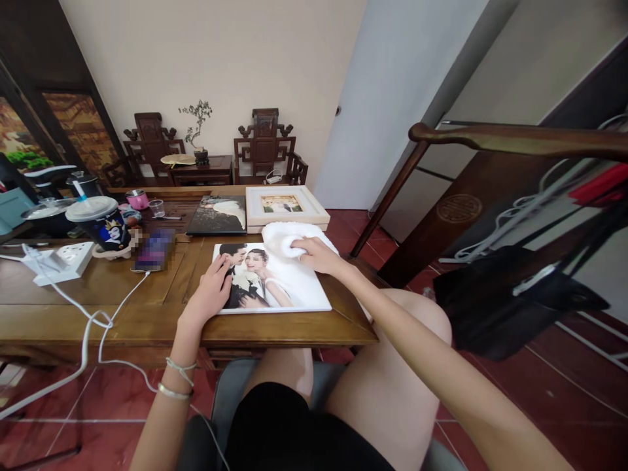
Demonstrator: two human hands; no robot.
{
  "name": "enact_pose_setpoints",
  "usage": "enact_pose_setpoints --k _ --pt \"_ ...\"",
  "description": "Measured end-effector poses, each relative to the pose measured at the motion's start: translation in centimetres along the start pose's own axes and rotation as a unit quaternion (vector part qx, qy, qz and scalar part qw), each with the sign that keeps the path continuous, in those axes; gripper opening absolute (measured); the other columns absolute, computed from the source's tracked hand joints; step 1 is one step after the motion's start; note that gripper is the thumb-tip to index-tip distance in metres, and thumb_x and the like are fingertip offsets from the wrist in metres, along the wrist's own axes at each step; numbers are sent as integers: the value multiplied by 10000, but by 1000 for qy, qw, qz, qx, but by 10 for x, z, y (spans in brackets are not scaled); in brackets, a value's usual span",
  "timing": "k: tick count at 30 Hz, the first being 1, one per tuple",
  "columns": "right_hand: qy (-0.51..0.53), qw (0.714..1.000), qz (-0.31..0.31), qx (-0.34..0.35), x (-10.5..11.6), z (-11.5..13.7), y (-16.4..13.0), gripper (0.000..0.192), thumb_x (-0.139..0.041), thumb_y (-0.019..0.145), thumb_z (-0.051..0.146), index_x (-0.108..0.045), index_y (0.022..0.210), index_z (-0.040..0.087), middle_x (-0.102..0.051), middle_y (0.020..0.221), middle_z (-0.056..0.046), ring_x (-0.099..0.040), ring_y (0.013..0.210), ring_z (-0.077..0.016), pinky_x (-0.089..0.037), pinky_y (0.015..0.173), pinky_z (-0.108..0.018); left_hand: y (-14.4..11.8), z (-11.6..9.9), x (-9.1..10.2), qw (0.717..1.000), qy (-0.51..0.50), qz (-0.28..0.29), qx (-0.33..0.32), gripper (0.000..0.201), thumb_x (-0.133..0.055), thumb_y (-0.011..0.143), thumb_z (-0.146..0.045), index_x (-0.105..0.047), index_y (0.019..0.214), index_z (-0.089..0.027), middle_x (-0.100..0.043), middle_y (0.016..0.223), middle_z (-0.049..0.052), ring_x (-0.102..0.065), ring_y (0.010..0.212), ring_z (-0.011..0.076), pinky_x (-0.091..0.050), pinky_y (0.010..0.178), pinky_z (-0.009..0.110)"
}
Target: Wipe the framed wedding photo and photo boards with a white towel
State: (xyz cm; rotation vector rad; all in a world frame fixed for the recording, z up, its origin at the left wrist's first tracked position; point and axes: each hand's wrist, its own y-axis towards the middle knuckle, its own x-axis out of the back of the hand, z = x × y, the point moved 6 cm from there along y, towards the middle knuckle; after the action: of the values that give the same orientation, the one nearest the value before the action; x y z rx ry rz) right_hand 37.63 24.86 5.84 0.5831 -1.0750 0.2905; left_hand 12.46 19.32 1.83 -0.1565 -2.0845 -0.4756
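A wedding photo panel (pixel 304 288) with white edges lies flat near the front edge of the wooden table. My left hand (pixel 210 291) rests on its left side, fingers stretched out over the print. At the panel's upper right, my right hand (pixel 316 254) is closed on a bunched part of a fluffy white cloth (pixel 282 234). The cloth covers the panel's upper right corner and spreads past its far edge. Just behind lie a dark photo panel (pixel 216 219) and a pale framed photo (pixel 255 219).
To the left on the wooden table (pixel 161 320) stand a lidded drink cup (pixel 110 226), a phone (pixel 153 250) on a white cable and a power strip (pixel 69 261). A wooden rack (pixel 392 190) with a black bag (pixel 481 307) is at right.
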Motion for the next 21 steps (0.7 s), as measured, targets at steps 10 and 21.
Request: enact_pose_setpoints --k 10,21 --pt "14 999 29 35 7 59 -100 414 -410 628 43 -692 873 220 -607 1357 -79 -520 1290 -297 -404 1062 -499 2 1 -4 1000 -3 -15 1 481 -352 959 -240 -445 1421 -144 -361 1552 159 -266 1473 264 -275 1179 498" --pt "37 995 86 43 17 87 -136 387 -415 619 26 -674 781 264 -618 1345 -7 -488 1328 -276 -401 1087 -474 0 -1 -2 1000 -6 -11 0 477 -360 965 -248 -435 1431 -181 -355 1561 127 -260 1475 255 -259 1188 483"
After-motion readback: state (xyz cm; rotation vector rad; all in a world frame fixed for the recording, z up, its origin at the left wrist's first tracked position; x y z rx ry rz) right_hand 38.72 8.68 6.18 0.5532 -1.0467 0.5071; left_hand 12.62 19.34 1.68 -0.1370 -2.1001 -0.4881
